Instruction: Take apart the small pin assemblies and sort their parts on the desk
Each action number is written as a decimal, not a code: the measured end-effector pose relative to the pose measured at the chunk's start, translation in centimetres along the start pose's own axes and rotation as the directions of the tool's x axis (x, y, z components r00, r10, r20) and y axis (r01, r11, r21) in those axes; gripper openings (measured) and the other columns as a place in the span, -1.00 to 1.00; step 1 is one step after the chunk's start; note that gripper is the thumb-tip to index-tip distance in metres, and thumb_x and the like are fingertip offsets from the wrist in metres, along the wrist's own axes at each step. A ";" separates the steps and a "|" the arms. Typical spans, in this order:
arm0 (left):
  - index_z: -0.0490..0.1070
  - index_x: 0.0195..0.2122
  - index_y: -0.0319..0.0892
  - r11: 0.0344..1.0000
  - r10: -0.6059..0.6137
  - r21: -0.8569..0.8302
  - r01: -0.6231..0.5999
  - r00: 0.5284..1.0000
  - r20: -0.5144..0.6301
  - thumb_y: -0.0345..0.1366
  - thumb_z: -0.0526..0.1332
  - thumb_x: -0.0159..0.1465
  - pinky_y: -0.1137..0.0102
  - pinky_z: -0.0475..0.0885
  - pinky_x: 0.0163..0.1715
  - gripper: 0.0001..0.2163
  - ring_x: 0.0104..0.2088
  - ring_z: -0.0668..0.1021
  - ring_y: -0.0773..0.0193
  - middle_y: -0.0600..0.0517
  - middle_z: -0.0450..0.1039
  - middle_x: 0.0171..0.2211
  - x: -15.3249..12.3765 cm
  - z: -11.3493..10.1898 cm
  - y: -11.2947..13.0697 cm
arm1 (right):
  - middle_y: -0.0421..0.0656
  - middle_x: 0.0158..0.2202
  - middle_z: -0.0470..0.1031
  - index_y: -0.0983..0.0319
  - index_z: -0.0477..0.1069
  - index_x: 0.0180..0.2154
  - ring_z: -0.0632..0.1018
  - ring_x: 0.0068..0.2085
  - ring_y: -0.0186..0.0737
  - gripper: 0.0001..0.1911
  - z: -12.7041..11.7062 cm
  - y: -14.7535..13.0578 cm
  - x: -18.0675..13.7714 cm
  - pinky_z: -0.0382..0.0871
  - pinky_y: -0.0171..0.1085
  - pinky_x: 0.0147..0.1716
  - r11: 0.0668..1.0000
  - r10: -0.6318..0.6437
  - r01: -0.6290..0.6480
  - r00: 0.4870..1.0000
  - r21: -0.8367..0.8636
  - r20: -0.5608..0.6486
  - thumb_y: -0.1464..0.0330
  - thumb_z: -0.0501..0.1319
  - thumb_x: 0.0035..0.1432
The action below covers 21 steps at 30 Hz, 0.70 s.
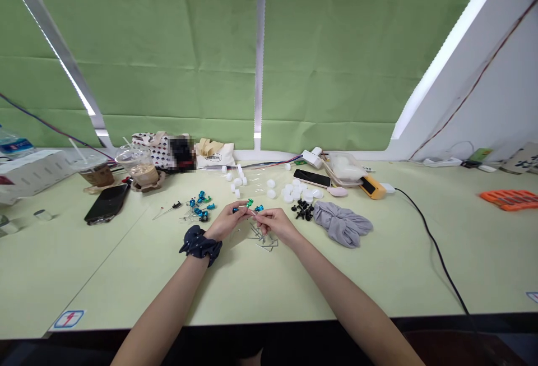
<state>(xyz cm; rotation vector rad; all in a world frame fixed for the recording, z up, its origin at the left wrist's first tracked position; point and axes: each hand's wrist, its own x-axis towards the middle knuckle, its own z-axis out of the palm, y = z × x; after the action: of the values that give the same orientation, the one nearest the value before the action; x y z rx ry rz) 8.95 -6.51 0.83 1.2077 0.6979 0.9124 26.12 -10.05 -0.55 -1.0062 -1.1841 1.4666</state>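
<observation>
My left hand [227, 222], with a dark dotted scrunchie [200, 244] on its wrist, pinches a small piece with a blue and green end [247, 204] over the table. My right hand [275, 223] pinches the other end of the same thin piece, next to a blue bit [259, 208]. Under both hands lies a small heap of thin metal pins [264, 238]. To the left lies a cluster of blue and green pieces [199, 207]. White caps [294, 192] and black pieces [303, 209] lie just beyond my right hand.
A grey cloth scrunchie [341, 223] lies right of the hands. A dark phone [106, 203] and two drink cups [140, 170] stand at the left, another phone [311, 177] at the back. A black cable [437, 254] runs across the right side. An orange tray [509, 198] lies far right.
</observation>
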 end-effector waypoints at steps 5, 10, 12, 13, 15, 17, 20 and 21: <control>0.32 -0.34 -0.25 0.997 0.029 0.066 -0.027 0.999 -0.033 -0.11 0.28 0.06 0.27 0.33 -0.07 -0.70 -0.30 0.51 0.27 0.04 0.43 -0.51 0.0 0.1 0.1 | -0.22 -0.61 0.41 0.34 0.46 -0.44 0.37 -0.69 -0.43 -0.63 0.3 0.4 0.3 0.23 -0.40 -0.71 0.999 0.004 -0.004 1.000 0.046 -0.014 0.17 0.36 -0.21; 0.34 -0.42 -0.25 0.995 0.023 0.103 -0.018 0.998 -0.050 -0.07 0.29 0.03 0.28 0.33 -0.06 -0.68 -0.21 0.49 0.24 0.00 0.45 -0.42 0.2 -0.1 -0.4 | -0.22 -0.60 0.42 0.33 0.43 -0.45 0.38 -0.67 -0.44 -0.64 -0.1 1.0 0.9 0.25 -0.41 -0.68 0.998 -0.038 0.040 0.999 0.056 -0.039 0.16 0.35 -0.20; 0.35 -0.41 -0.25 0.993 0.021 0.119 -0.013 0.997 -0.072 -0.05 0.30 0.00 0.28 0.34 -0.07 -0.66 -0.19 0.48 0.23 -0.03 0.45 -0.32 0.2 -0.2 -0.5 | -0.22 -0.59 0.42 0.32 0.43 -0.45 0.38 -0.67 -0.45 -0.63 -0.2 1.3 1.1 0.24 -0.41 -0.68 0.998 -0.032 0.034 0.999 0.046 -0.042 0.15 0.35 -0.21; 0.35 -0.41 -0.25 0.990 0.024 0.137 -0.012 0.996 -0.087 -0.04 0.30 -0.01 0.28 0.36 -0.09 -0.65 -0.17 0.47 0.22 -0.04 0.45 -0.29 0.2 -0.1 -0.6 | -0.22 -0.59 0.42 0.32 0.42 -0.46 0.37 -0.67 -0.45 -0.63 -0.3 1.3 1.2 0.24 -0.41 -0.68 0.999 -0.025 0.027 0.999 0.039 -0.040 0.15 0.35 -0.21; 0.35 -0.42 -0.24 0.983 0.036 0.182 -0.016 0.993 -0.110 -0.02 0.30 -0.01 0.29 0.39 -0.14 -0.64 -0.16 0.46 0.20 -0.03 0.42 -0.29 0.2 -0.1 -0.5 | -0.22 -0.58 0.43 0.32 0.42 -0.47 0.37 -0.67 -0.46 -0.63 -0.3 1.3 1.1 0.23 -0.42 -0.68 0.999 -0.017 0.018 0.999 0.029 -0.038 0.14 0.35 -0.21; 0.35 -0.41 -0.25 0.978 0.043 0.209 -0.018 0.993 -0.112 -0.02 0.29 -0.01 0.29 0.42 -0.19 -0.64 -0.20 0.45 0.22 -0.01 0.39 -0.32 0.2 0.1 -0.4 | -0.22 -0.58 0.43 0.32 0.42 -0.48 0.36 -0.67 -0.46 -0.63 -0.2 1.2 1.1 0.23 -0.42 -0.68 0.999 -0.021 0.022 0.999 0.024 -0.039 0.14 0.35 -0.22; 0.35 -0.39 -0.25 0.976 0.046 0.214 -0.029 0.996 -0.074 -0.02 0.29 0.00 0.31 0.44 -0.25 -0.64 -0.27 0.44 0.27 0.01 0.37 -0.32 0.0 0.4 0.0 | -0.22 -0.60 0.42 0.32 0.43 -0.48 0.35 -0.69 -0.46 -0.64 0.0 0.9 0.9 0.22 -0.41 -0.69 0.999 -0.026 0.027 0.998 0.026 -0.053 0.16 0.35 -0.23; 0.35 -0.38 -0.25 0.976 0.045 0.215 -0.033 0.998 -0.051 -0.03 0.28 0.01 0.32 0.45 -0.26 -0.64 -0.28 0.44 0.28 0.01 0.37 -0.32 -0.1 0.5 0.1 | -0.22 -0.61 0.42 0.32 0.44 -0.47 0.34 -0.69 -0.46 -0.64 0.1 0.8 0.9 0.21 -0.41 -0.70 0.999 -0.020 0.022 0.998 0.026 -0.061 0.16 0.35 -0.23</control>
<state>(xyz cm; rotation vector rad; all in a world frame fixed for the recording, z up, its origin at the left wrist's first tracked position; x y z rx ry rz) 9.35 -6.84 1.03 1.3946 0.8355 0.9237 25.73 -9.27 -1.31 -1.0101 -1.1258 1.4227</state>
